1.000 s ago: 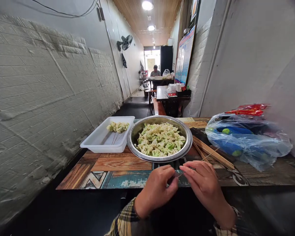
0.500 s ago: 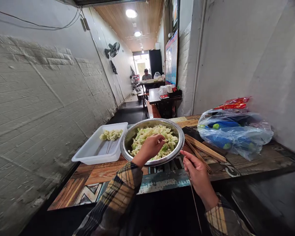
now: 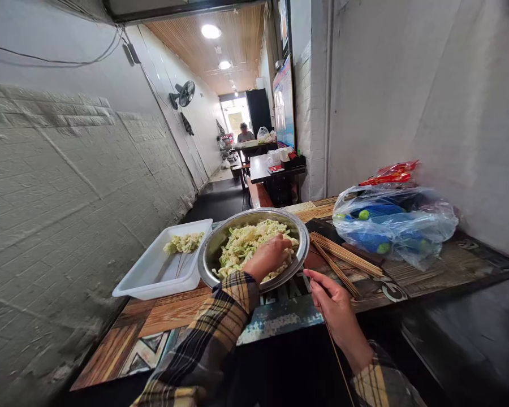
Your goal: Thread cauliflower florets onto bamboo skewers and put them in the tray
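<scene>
A steel bowl heaped with pale cauliflower florets stands on the table in front of me. My left hand reaches over its near rim, fingers curled down at the right side of the heap and touching florets; what lies in the fingertips is hidden. Just outside the bowl's right rim, my right hand pinches a thin wooden skewer, which slants down past the table edge. No floret shows on it. A white tray on the left holds skewered cauliflower.
Loose skewers lie right of the bowl. Beyond them sits a clear plastic bag with blue and green contents, and a red packet behind it. A person sits at a far table. Walls flank both sides.
My left hand has moved right and down into the cauliflower heap. The right hand keeps its pinch on the skewer, and the whole view has shifted slightly.
</scene>
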`<state>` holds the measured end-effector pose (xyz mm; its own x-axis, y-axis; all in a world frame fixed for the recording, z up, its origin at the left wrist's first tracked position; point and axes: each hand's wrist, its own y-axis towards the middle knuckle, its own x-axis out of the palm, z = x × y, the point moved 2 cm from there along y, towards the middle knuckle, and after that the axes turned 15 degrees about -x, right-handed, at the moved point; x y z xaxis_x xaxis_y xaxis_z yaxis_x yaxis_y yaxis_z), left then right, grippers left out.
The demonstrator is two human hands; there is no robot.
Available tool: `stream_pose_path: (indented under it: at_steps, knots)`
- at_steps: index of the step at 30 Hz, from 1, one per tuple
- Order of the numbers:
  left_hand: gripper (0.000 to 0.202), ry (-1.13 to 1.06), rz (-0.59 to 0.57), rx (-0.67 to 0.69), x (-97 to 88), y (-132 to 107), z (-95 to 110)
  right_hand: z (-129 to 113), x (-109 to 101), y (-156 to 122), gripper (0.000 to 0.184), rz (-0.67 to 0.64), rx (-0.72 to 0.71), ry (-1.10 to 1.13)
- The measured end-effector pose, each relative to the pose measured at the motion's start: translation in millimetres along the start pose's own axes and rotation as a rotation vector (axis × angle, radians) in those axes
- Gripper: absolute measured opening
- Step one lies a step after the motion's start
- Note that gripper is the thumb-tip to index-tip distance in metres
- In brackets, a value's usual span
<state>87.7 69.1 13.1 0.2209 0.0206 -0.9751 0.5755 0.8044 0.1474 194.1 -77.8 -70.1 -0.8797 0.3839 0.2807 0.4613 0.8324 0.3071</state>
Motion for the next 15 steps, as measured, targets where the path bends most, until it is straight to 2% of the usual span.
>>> stream_pose_path:
  at_steps: [3,6,8,11,15]
  knots:
    - [0.016,-0.155,0.093,-0.085,-3.0,-1,-12,0,-2,0,0.043,0.005,0.008,0.015]
    - [0.007,-0.454,0.134,-0.187,-10.3,-7,-26,-1,0,0,0.042,-0.004,0.016,0.037]
    - [0.01,-0.726,0.08,-0.281,-14.6,-16,-35,-3,4,1,0.041,-0.026,0.007,0.054]
    - [0.028,-1.152,-0.032,-0.373,-19.0,-35,-43,-6,15,3,0.039,-0.072,-0.01,0.065]
    - [0.04,-1.518,-0.065,-0.417,-19.8,-57,-51,-9,33,6,0.038,-0.128,-0.049,0.03]
